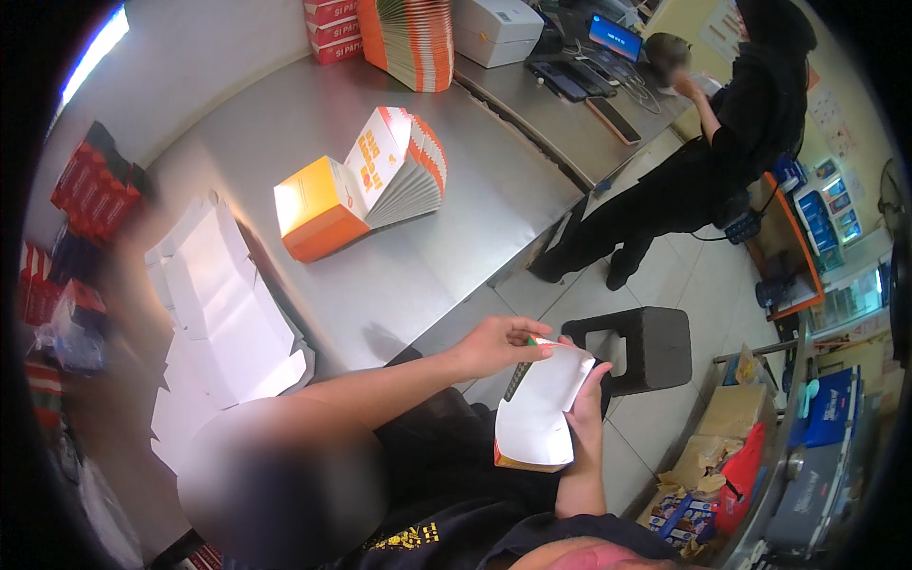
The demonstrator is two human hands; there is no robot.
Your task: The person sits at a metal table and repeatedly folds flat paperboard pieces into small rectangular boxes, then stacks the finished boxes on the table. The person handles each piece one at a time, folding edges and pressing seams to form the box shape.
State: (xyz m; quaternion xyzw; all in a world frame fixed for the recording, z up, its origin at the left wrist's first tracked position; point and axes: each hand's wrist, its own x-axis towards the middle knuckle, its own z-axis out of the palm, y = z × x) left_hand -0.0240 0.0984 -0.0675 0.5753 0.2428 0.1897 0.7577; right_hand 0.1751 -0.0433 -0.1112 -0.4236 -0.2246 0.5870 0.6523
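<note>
A small carton box with a white inside and an orange outside is held in front of my body, its lid part standing open. My right hand grips it from the right side, thumb along the edge. The fingers of my left hand pinch the upper flap of the same carton. On the metal table beyond, a yellow-and-orange folded carton leans against a fanned stack of flat cartons. White unfolded cardboard blanks lie in a pile left of my left forearm.
A dark stool stands just beyond my right hand. At the back are upright flat cartons, a white printer and phones. A person in black stands at the far right. Brown boxes sit lower right.
</note>
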